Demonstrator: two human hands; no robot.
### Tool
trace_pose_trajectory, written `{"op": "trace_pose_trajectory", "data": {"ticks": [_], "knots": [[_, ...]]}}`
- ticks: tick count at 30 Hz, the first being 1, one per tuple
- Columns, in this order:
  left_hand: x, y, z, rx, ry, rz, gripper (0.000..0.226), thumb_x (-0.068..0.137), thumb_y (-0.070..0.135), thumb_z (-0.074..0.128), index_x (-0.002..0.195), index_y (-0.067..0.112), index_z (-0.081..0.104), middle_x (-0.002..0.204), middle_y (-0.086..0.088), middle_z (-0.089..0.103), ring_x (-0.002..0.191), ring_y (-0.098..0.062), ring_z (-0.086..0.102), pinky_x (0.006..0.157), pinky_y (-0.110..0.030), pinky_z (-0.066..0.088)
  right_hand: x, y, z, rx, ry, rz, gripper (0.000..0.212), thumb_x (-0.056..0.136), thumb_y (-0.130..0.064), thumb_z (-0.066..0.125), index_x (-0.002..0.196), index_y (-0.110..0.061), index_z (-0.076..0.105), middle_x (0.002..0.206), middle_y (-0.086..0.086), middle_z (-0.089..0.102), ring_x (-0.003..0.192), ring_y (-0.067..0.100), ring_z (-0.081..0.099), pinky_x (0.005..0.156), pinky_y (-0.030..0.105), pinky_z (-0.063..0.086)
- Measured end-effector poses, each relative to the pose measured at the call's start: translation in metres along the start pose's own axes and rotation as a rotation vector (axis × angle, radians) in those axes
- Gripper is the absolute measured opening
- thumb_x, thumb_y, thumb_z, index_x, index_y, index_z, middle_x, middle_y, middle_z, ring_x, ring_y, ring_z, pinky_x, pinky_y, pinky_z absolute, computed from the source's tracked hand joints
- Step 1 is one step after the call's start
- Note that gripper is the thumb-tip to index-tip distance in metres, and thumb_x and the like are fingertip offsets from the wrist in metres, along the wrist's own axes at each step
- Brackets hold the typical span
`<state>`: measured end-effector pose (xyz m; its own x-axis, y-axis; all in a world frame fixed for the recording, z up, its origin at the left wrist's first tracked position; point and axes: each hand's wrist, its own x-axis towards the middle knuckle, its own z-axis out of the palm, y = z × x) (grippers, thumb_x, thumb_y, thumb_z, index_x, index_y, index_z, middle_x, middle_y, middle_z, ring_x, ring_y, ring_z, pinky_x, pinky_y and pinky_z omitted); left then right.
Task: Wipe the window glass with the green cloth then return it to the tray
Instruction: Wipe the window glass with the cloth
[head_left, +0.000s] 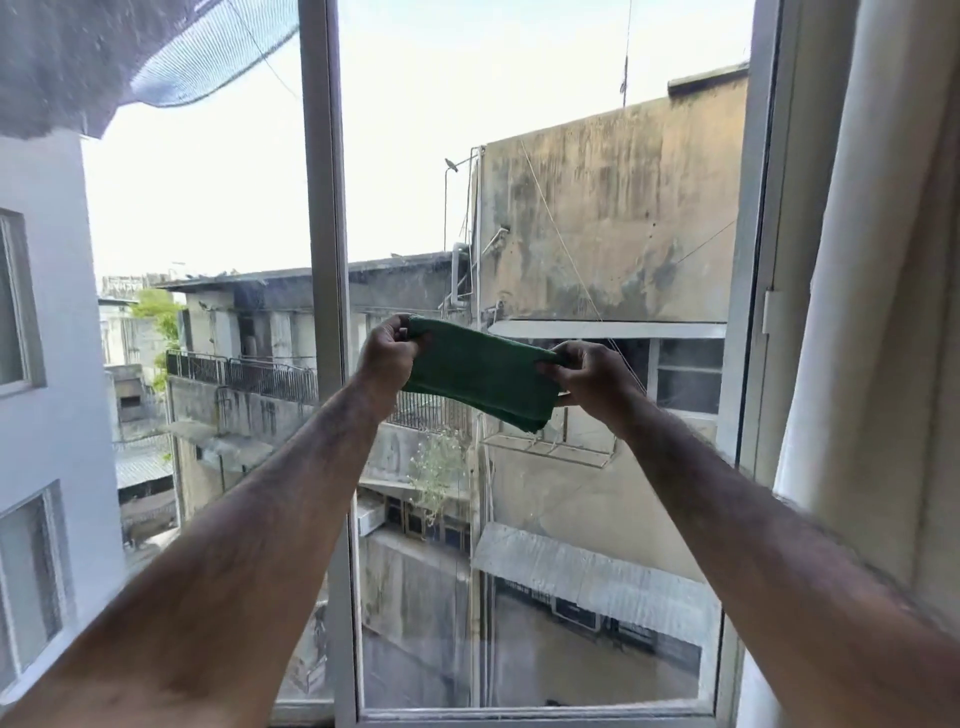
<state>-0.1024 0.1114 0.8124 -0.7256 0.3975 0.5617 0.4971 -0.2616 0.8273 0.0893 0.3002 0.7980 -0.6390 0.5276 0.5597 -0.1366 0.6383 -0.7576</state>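
Both forearms reach fwd from bottom of frame toward the window. Left hand (387, 353) grip pinched shut on left end of green cloth (480, 376); right hand (592, 382) grip pinched shut on its right end, thumb on near face, fingers curled behind. Cloth is folded into a band, held taut btwn the two hands in mid-air, in front of the right pane. Long axis runs left-right, tilted: left end higher, right end lower, w/ a loose corner hanging below the right hand. Can't tell if cloth touches the glass.

Behind the hands: window glass (545, 571) in white window frame (327, 208), vertical mullion just left of left hand. Cream curtain (872, 260) hangs at right edge, beside the frame.

Far side, thru glass: stained concrete building (613, 223), lower building w/ railed balcony (244, 371), white building (47, 312) at left, bird (451, 164) perched on a pole.

No readable writing, brands or labels anywhere.
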Motion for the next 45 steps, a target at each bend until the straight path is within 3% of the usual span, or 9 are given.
{"op": "trace_pose_trajectory", "data": {"ticks": [7,12,17,22,28,32,35,39,45], "knots": [[0.045,0.028,-0.003,0.563,-0.043,0.298,0.041,0.091,-0.013,0.049,0.12,0.01,0.067,0.107,-0.007,0.064,0.102,-0.022,0.057,0.064,-0.019,0.043,0.026,0.021,0.005,-0.218,-0.313,-0.041,0.016,0.089,-0.031,0.086,0.092,-0.02,0.074,0.078,-0.005,0.08,0.075,0.016,0.078,0.076,0.037,0.067],[0.081,0.036,-0.005,1.146,-0.302,0.425,0.038,0.094,-0.011,0.052,0.115,0.018,0.065,0.097,-0.002,0.066,0.097,-0.025,0.064,0.083,-0.041,0.059,0.057,0.054,-0.033,-0.488,0.087,-0.188,0.027,0.097,-0.046,0.073,0.098,-0.019,0.075,0.088,-0.003,0.076,0.077,0.013,0.069,0.069,0.024,0.047],[0.1,0.027,0.012,1.425,-0.265,0.548,0.028,0.096,0.002,0.064,0.11,0.026,0.071,0.107,0.004,0.075,0.11,-0.024,0.063,0.107,-0.062,0.045,0.094,0.091,-0.065,-0.79,0.499,-0.327,0.025,0.103,-0.02,0.066,0.117,0.001,0.069,0.122,0.025,0.069,0.116,0.044,0.065,0.098,0.047,0.057],[0.113,0.0,0.025,1.531,-0.031,0.798,0.025,0.081,0.013,0.084,0.104,0.021,0.079,0.118,-0.003,0.075,0.118,-0.03,0.065,0.1,-0.058,0.05,0.126,0.137,-0.085,-0.953,0.459,-0.358,0.054,0.106,-0.024,0.061,0.157,-0.008,0.049,0.172,0.025,0.034,0.16,0.043,0.034,0.12,0.066,0.04],[0.105,-0.051,0.046,1.282,0.304,0.874,0.009,0.092,0.005,0.065,0.101,0.004,0.062,0.085,-0.013,0.068,0.072,-0.029,0.07,0.054,-0.037,0.059,0.149,0.187,-0.088,-0.999,0.518,-0.527,0.061,0.113,-0.038,0.035,0.171,-0.021,0.023,0.182,0.011,0.01,0.169,0.032,0.012,0.134,0.059,0.023],[0.1,-0.11,0.059,1.215,0.454,0.796,0.035,0.102,0.009,0.059,0.134,-0.005,0.062,0.132,-0.03,0.063,0.116,-0.044,0.064,0.095,-0.054,0.059,0.157,0.202,-0.081,-1.04,0.632,-0.586,0.06,0.115,-0.036,0.034,0.171,-0.02,0.021,0.181,0.013,0.013,0.169,0.032,0.013,0.134,0.058,0.023],[0.099,-0.149,0.065,1.186,0.452,0.753,0.055,0.109,0.026,0.049,0.157,0.002,0.04,0.163,-0.027,0.04,0.152,-0.043,0.039,0.122,-0.061,0.038,0.163,0.205,-0.078,-1.045,0.673,-0.609,0.06,0.115,-0.036,0.033,0.172,-0.02,0.021,0.181,0.014,0.014,0.169,0.032,0.013,0.135,0.056,0.022],[0.106,-0.159,0.085,1.099,0.545,0.652,0.065,0.111,0.04,0.036,0.165,0.007,0.022,0.174,-0.018,0.019,0.163,-0.035,0.015,0.132,-0.058,0.018,0.163,0.205,-0.078,-1.05,0.7,-0.623,0.059,0.116,-0.038,0.028,0.171,-0.019,0.022,0.181,0.016,0.016,0.169,0.034,0.016,0.135,0.056,0.022],[0.131,-0.114,0.165,0.925,0.724,0.623,0.062,0.113,0.034,0.035,0.164,0.004,0.02,0.173,-0.022,0.02,0.163,-0.038,0.015,0.131,-0.057,0.02,0.164,0.209,-0.078,-1.021,0.71,-0.638,0.058,0.116,-0.039,0.029,0.171,-0.02,0.024,0.181,0.014,0.015,0.169,0.033,0.014,0.136,0.054,0.019]]}}
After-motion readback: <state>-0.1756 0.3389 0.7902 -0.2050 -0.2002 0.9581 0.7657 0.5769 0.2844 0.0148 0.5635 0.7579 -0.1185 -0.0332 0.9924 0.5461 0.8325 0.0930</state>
